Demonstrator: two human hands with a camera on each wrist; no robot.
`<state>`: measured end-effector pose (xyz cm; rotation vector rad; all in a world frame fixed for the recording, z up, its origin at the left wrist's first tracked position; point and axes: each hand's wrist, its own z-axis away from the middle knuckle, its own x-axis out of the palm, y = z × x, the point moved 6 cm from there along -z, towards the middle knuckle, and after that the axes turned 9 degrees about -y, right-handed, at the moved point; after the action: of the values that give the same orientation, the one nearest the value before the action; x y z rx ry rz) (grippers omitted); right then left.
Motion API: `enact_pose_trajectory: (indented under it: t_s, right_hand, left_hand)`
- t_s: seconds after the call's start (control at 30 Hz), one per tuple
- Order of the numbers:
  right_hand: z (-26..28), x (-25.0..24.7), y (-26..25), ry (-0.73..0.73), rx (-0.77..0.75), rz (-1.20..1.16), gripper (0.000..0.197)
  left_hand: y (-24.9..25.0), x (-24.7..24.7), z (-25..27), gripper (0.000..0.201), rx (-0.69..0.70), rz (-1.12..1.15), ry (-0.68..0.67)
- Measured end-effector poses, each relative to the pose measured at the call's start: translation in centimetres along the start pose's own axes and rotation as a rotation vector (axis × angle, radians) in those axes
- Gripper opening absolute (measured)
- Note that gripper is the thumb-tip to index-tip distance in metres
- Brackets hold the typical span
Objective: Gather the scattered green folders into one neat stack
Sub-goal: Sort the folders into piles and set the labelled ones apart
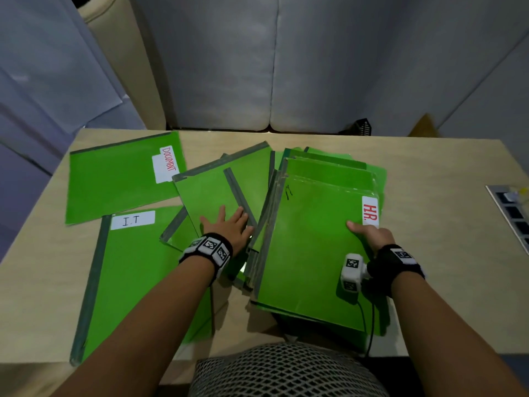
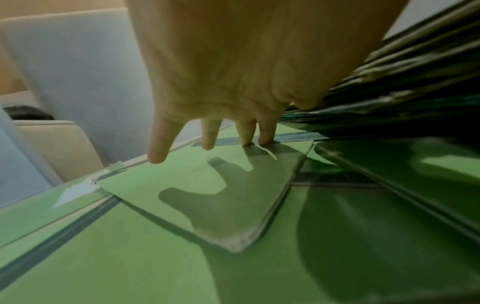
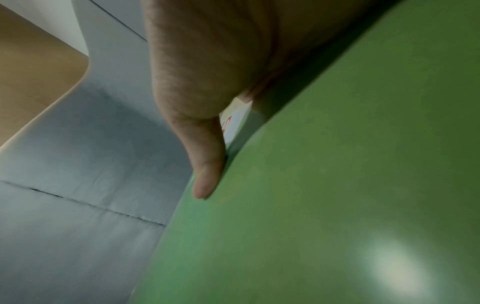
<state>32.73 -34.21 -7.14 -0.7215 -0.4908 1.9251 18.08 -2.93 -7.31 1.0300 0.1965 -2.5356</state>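
A stack of green folders (image 1: pixel 309 247) lies right of centre, topped by one labelled "H.R." (image 1: pixel 370 210). My right hand (image 1: pixel 369 233) grips the stack's right edge, thumb (image 3: pixel 205 174) lying on the top cover (image 3: pixel 311 185), fingers hidden beneath. My left hand (image 1: pixel 229 222) rests flat with straight, spread fingers (image 2: pixel 265 133) on a tilted middle folder (image 1: pixel 209 196), beside the stack's left edge (image 2: pixel 415 82). The fingertips touch that folder's grey spine strip (image 2: pixel 293 136). A "DOCUMENT" folder (image 1: pixel 114 179) lies far left, an "I.T" folder (image 1: pixel 137 276) near left.
The pale wooden table (image 1: pixel 443 224) has a socket panel (image 1: pixel 512 213) set in at its right edge. Grey sofa cushions (image 1: pixel 257 67) stand behind the far edge, with a black object (image 1: pixel 362 127) at the back right. A camera cable (image 1: pixel 369 325) hangs over the stack's near corner.
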Motion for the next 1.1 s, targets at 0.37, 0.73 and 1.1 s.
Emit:
enact_pose_trajectory:
  t_s: [0.37,0.73,1.1]
  right_hand:
    - [0.6,-0.4,-2.1,-0.012,-0.039,0.018,0.063]
    - [0.3,-0.3,-1.8,-0.064,0.056,0.079,0.069]
    - [-0.1,-1.3,-0.7,-0.061,0.098,0.211,0.066]
  left_hand:
    - [-2.2,1.2,3.5,0.045,0.166,0.151,0.313]
    - [-1.6,-0.6,-1.0,0.038,-0.324,1.14,0.189]
    - [-3.0,0.7,-1.8,0.066,-0.335,1.369,0.196]
